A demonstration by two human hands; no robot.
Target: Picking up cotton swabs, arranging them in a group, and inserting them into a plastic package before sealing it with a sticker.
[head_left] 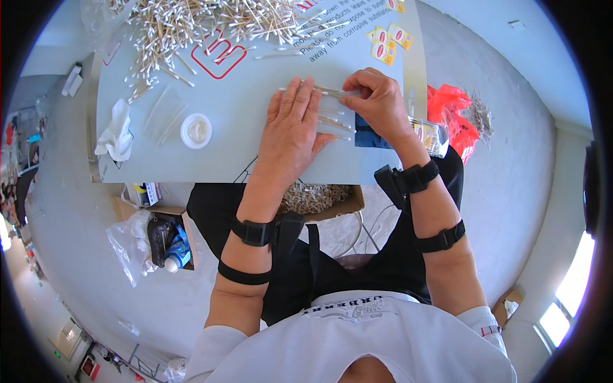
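Bare grey floor [102, 230] surrounds the pale bench [255, 83], where a broad heap of cotton swabs [185, 29] lies toward 11 o'clock, probably kept there to leave working room nearer the body. A small group of loose swabs [335, 124] lies at the 3 o'clock side of the left hand [290, 134]. That hand rests palm down and flattened, gripping nothing visible, its fingers together toward 1 o'clock and thumb out toward 2, presumably to stop sticks rolling; what the palm covers cannot be told. At 2 o'clock from it, the right hand [377, 102] has thumb and forefinger closed, seemingly on one end of a thin swab [329, 89], a fingertip hold that suits so slender a stick. Both forearms wear black straps and converge, the left leaning toward 1 o'clock, the right toward 11. At the left hand's 9 o'clock, a white tub [184, 132] sits apparently within easy reach.
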